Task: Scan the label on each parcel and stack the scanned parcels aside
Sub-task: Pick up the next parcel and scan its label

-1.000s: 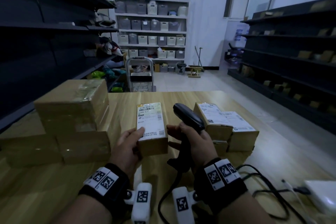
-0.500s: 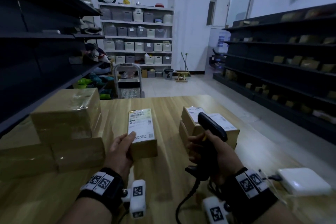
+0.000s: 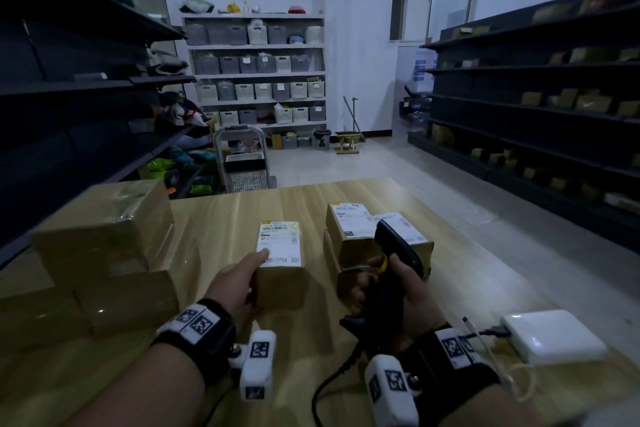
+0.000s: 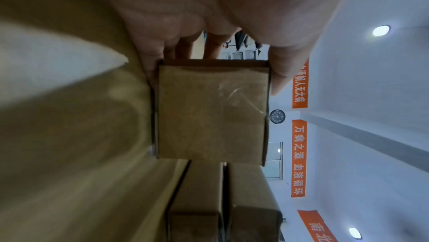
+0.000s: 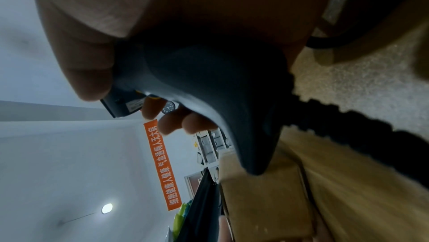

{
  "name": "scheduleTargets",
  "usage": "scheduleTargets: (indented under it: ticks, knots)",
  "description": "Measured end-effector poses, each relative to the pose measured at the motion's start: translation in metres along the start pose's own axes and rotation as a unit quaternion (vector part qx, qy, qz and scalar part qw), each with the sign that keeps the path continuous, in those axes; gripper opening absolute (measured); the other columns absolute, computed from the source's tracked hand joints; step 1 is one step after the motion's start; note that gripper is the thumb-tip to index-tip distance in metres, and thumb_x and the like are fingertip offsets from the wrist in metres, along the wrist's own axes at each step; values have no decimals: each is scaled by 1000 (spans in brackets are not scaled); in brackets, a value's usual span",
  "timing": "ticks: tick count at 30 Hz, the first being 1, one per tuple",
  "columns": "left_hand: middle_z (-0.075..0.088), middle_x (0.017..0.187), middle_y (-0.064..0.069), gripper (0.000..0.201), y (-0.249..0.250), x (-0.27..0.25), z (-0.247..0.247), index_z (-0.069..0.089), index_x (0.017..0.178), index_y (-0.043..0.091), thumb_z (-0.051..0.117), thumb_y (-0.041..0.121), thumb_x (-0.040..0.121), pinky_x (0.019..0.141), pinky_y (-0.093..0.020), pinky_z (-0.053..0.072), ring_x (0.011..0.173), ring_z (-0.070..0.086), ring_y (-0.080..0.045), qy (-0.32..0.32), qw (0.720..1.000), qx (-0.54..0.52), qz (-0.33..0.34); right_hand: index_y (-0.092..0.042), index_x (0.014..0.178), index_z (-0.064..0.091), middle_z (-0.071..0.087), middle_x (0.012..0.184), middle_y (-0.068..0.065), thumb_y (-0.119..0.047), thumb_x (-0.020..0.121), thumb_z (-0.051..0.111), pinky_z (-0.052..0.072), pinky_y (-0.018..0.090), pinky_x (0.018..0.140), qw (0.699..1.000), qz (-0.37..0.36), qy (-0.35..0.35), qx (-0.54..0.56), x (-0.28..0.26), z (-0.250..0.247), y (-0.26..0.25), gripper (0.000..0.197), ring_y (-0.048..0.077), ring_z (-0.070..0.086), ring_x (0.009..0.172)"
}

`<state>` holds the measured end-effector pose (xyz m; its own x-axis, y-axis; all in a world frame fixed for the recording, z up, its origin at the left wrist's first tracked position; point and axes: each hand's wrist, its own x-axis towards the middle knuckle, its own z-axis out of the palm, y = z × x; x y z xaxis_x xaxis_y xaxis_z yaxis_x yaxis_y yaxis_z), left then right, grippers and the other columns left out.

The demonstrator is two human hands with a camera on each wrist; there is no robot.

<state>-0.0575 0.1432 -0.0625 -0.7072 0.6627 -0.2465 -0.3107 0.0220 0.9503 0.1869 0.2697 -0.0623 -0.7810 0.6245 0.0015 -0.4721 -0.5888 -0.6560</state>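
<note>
My left hand (image 3: 239, 279) grips a small brown parcel (image 3: 280, 262) with a white label on top, thumb on the label's near corner; in the left wrist view the parcel's end (image 4: 211, 112) sits between thumb and fingers. My right hand (image 3: 391, 291) holds a black handheld scanner (image 3: 394, 253) by its handle, to the right of that parcel; the right wrist view shows the scanner (image 5: 204, 84) with fingers curled round it. Labelled parcels (image 3: 360, 229) lie stacked just beyond the scanner. Larger taped boxes (image 3: 104, 239) are stacked at the table's left.
A white power adapter (image 3: 554, 336) with cables lies at the right on the wooden table (image 3: 242, 204). The scanner's coiled cord (image 3: 332, 381) trails toward me. Dark shelving lines both sides; a step stool (image 3: 242, 163) stands beyond the table's far edge.
My right hand has carried the scanner to the right, away from the held parcel and over the labelled stack. The left hand keeps gripping the parcel. The head view has tilted up slightly.
</note>
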Motion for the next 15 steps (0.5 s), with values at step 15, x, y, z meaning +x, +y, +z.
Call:
scheduleTargets:
  ticks: [15]
  knots:
    - [74, 86, -8, 58, -1, 0, 68, 78, 119, 0, 80, 53, 95, 63, -30, 49, 71, 67, -25, 69, 981, 180, 15, -16, 87, 76, 58, 79, 7, -44, 89, 71, 49, 37, 63, 1000, 25, 1, 14, 2, -6, 4, 28, 25, 55, 67]
